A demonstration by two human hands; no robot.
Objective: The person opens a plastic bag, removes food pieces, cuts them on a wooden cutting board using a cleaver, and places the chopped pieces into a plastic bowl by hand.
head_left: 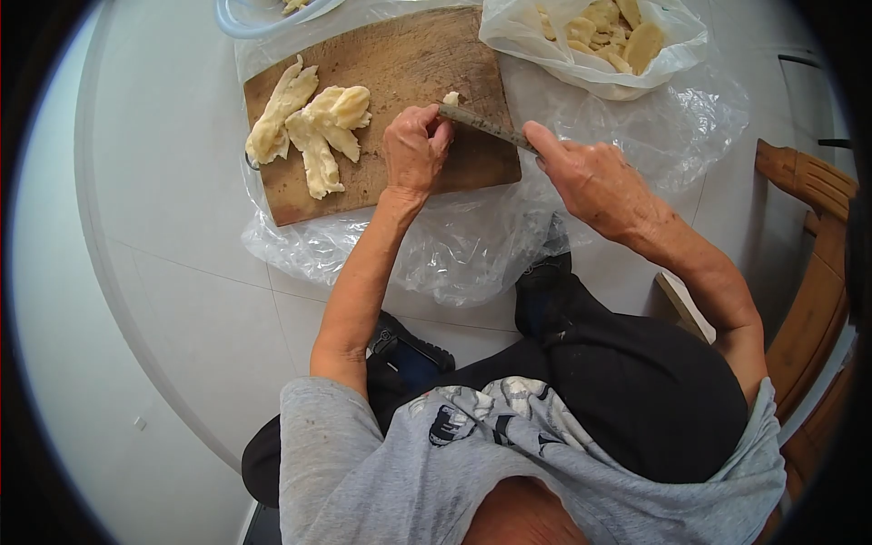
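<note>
My right hand (590, 180) grips the handle end of a knife (486, 123), whose dark blade reaches left over the wooden board (400, 54). At the blade's tip, my left hand (418, 145) is closed with curled fingers; what it holds, if anything, is hidden. A small pale bit (451, 98) shows just above the blade tip. To the left on the board lie two irregular pale yellow pieces, one long piece (280, 113) at the edge and a branching piece (329, 127) beside it.
Clear plastic sheeting (436, 263) lies under the board on the tiled floor. A white plastic bag (581, 68) of pale yellow slices stands at the upper right. The rim of a clear bowl (241, 29) shows at the top left. A wooden chair (808, 186) is at the right.
</note>
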